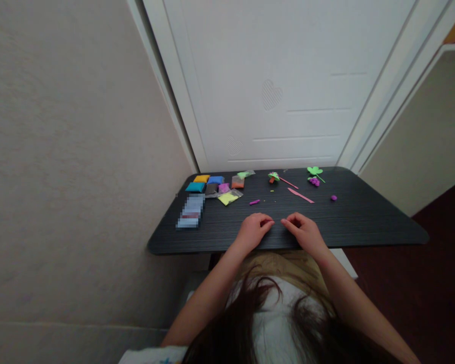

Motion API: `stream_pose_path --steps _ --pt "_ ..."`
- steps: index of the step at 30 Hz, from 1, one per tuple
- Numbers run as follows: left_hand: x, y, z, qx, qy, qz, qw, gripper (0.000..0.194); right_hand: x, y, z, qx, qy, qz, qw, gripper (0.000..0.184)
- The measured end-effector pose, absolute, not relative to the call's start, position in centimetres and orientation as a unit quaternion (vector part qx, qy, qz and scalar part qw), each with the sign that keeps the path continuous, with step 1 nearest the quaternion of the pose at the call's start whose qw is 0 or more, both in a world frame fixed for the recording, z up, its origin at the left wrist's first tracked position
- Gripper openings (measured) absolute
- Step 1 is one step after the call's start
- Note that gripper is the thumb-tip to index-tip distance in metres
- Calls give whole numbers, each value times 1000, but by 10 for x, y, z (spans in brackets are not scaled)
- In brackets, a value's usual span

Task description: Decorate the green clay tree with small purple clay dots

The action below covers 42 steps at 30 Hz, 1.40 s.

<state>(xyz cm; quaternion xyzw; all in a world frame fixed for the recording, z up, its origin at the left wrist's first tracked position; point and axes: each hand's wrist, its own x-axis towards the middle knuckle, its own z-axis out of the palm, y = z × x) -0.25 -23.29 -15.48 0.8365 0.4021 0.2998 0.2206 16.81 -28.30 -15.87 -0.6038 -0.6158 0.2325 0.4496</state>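
My left hand (252, 230) rests near the table's front edge, thumb and fingertips brought together in a pinch. Facing it across a small gap, my right hand (305, 232) is closed in a similar pinch. Anything between the fingertips of either hand is too small to make out. Beyond my hands lies a short purple clay roll (254, 202). A pink modelling knife (301, 195) lies past my right hand, with a small purple clay ball (333, 198) to its right. Farther back are a green-topped clay figure (273, 176) and a purple clay cluster (314, 181).
On the dark table (379, 227), several clay packets sit at the back left, among them a teal packet (195, 187) and a yellow packet (229, 197). A blurred-out pale item (191, 211) lies nearer. Behind stands a white door (288, 76); a wall (79, 151) borders the left.
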Motion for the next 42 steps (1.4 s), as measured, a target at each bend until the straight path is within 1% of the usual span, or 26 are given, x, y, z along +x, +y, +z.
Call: stream_pose_path --steps 11,23,28,36,42 --pt "-3 -232 -156 838 396 306 220 22 167 -283 -157 -582 -630 243 454 24" --pt "-3 -233 -155 833 399 305 232 22 168 -283 -158 -589 -631 236 447 30" --pt "-3 -233 -153 828 398 311 246 22 168 -282 -160 -591 -631 236 443 28" --pt "-2 -235 -152 801 397 335 298 19 168 -283 -159 -588 -633 236 445 27" --pt "-1 -235 -150 744 392 375 390 14 168 -283 -158 -588 -631 238 445 27"
